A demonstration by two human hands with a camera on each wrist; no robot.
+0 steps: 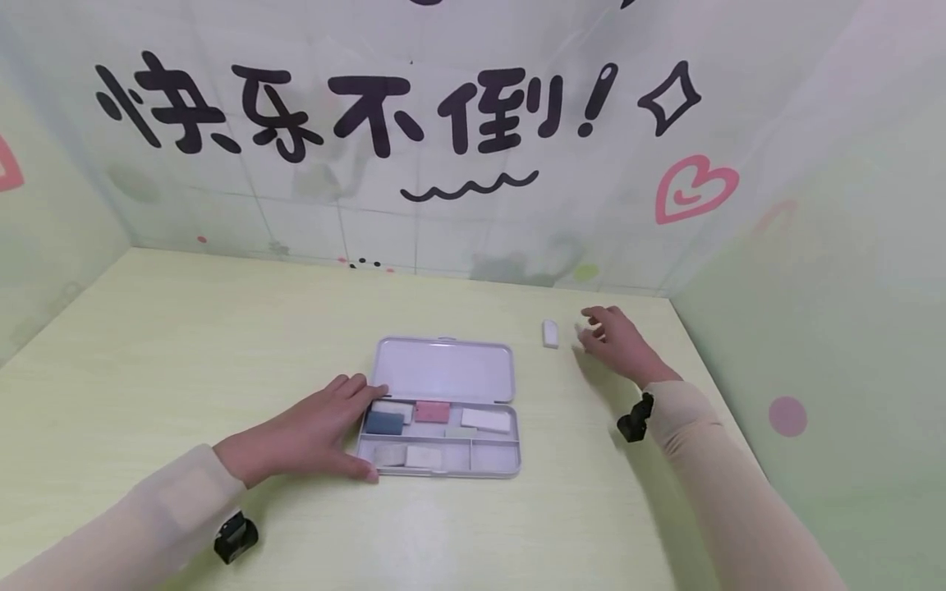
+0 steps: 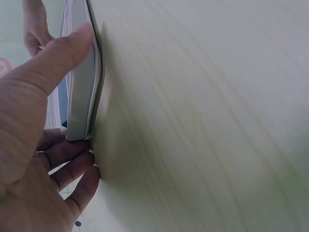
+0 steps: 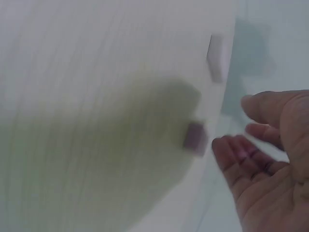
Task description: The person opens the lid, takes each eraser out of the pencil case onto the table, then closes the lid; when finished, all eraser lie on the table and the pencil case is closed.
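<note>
A pale lilac flat case (image 1: 495,474), like a pencil or paint box, lies with its lid (image 1: 443,369) folded back. Inside are several small blocks that look like erasers: a blue one (image 1: 385,423), a pink one (image 1: 432,411) and white ones such as the block at right (image 1: 485,420). My left hand (image 1: 310,431) holds the case's left end, thumb on the front wall and fingers round the side and back. My right hand (image 1: 621,345) hovers with loosely bent fingers, holding nothing. To its left lies a white block (image 1: 550,334). The right wrist view also shows a blurred purplish block (image 3: 195,138) near my fingertips.
Behind the pale table (image 1: 222,328) stands a back wall (image 1: 443,230) with black lettering and doodles. A side wall (image 1: 835,328) rises close to my right arm. Dark wrist cameras sit on both sleeves.
</note>
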